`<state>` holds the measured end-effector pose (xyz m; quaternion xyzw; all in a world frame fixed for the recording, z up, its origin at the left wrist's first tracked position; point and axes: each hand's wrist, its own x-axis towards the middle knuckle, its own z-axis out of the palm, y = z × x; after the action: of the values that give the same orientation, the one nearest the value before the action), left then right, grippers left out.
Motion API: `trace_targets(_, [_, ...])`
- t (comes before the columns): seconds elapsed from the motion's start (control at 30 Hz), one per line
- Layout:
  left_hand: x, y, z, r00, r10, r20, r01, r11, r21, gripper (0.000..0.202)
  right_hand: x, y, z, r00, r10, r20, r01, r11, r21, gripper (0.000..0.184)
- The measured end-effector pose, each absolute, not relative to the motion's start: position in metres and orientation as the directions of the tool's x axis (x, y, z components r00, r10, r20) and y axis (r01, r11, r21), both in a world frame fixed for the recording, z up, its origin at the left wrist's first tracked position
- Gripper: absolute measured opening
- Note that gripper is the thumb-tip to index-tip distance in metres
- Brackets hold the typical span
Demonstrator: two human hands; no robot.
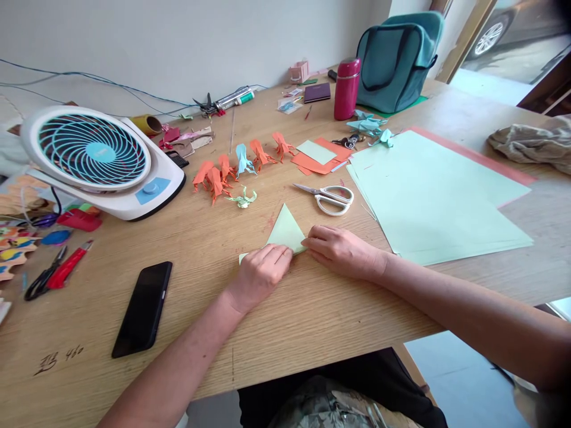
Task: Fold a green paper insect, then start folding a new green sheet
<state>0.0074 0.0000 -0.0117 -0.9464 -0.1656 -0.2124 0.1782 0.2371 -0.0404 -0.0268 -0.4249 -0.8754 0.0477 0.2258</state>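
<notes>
Camouflage-patterned cloth [312, 410] is being shown nearest the camera, at the lower edge of the view, and beyond it two forearms are being rested across the wooden table [196, 267]. Between the hands, close to the table's near edge, a pale green paper [285, 227] is being held flat, with its peak being pointed away from the body. Its near-left part is being covered by the left hand [265, 264], whose fingers are being kept curled over the fold; whether the paper is being pinched there or only pressed cannot be told. At its right corner the paper is being gripped between the thumb and fingertips of the right hand [341, 251].

As far as can be judged, an early stage of folding is being shown: a triangular shape is being formed, but no legs or other fine parts are being displayed on it. Finished work is apparently being represented by the orange folded figures [216, 181], the blue folded figure [244, 160] and the small green folded figure [243, 198] beyond. Unfolded stock is being left in the large green sheets [446, 196] at the right and the small orange pieces [307, 162], while the scissors [319, 191] are being left untouched just beyond the right hand.
</notes>
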Motion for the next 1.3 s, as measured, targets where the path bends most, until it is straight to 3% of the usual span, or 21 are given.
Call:
trace_targets(0.23, [0.003, -0.003, -0.003, 0.786, 0.306, 0.538, 0.420, -0.902, -0.100, 0.015, 0.239, -0.040, -0.027, -0.437, 0.758, 0.484, 0.698, 0.625, -0.349, 0.021])
trace_targets(0.33, [0.001, -0.007, 0.001, 0.761, 0.330, 0.559, 0.411, -0.912, -0.020, 0.019, 0.238, -0.041, -0.022, -0.343, 0.738, 0.582, 0.626, 0.641, -0.444, 0.017])
trace_targets(0.47, [0.000, -0.014, 0.010, 0.756, 0.340, 0.559, 0.414, -0.910, -0.006, 0.027, 0.236, -0.045, -0.010, -0.269, 0.709, 0.652, 0.494, 0.683, -0.538, 0.014])
trace_targets(0.73, [0.002, -0.027, 0.044, 0.737, 0.336, 0.586, 0.412, -0.911, 0.004, 0.026, 0.232, -0.059, 0.007, -0.260, 0.677, 0.688, 0.352, 0.730, -0.586, 0.014])
trace_targets(0.83, [-0.005, -0.027, 0.066, 0.714, 0.346, 0.608, 0.454, -0.891, -0.026, 0.031, 0.233, -0.065, 0.017, -0.120, 0.736, 0.667, 0.264, 0.671, -0.693, 0.010])
trace_targets(0.9, [-0.012, -0.027, 0.081, 0.620, 0.379, 0.687, 0.531, -0.848, -0.012, 0.031, 0.234, -0.069, 0.023, -0.045, 0.817, 0.575, 0.145, 0.575, -0.805, 0.016])
trace_targets(1.0, [-0.021, -0.028, 0.099, 0.461, 0.504, 0.730, 0.549, -0.808, 0.212, 0.037, 0.234, -0.075, 0.029, -0.057, 0.913, 0.403, -0.054, 0.401, -0.915, 0.023])
trace_targets(1.07, [-0.023, -0.027, 0.104, 0.399, 0.625, 0.671, 0.461, -0.769, 0.442, 0.049, 0.231, -0.077, 0.029, -0.116, 0.944, 0.310, -0.138, 0.294, -0.946, 0.025])
trace_targets(1.13, [-0.023, -0.021, 0.101, 0.415, 0.700, 0.581, 0.367, -0.713, 0.597, 0.056, 0.227, -0.079, 0.025, -0.191, 0.958, 0.215, -0.159, 0.186, -0.970, 0.026])
trace_targets(1.23, [-0.021, -0.005, 0.084, 0.486, 0.754, 0.442, 0.363, -0.635, 0.682, 0.052, 0.224, -0.079, 0.016, -0.263, 0.962, 0.074, -0.061, 0.060, -0.996, 0.025])
trace_targets(1.3, [-0.021, 0.009, 0.064, 0.512, 0.794, 0.328, 0.378, -0.550, 0.745, 0.049, 0.223, -0.079, 0.009, -0.256, 0.966, 0.039, 0.152, 0.080, -0.985, 0.013])
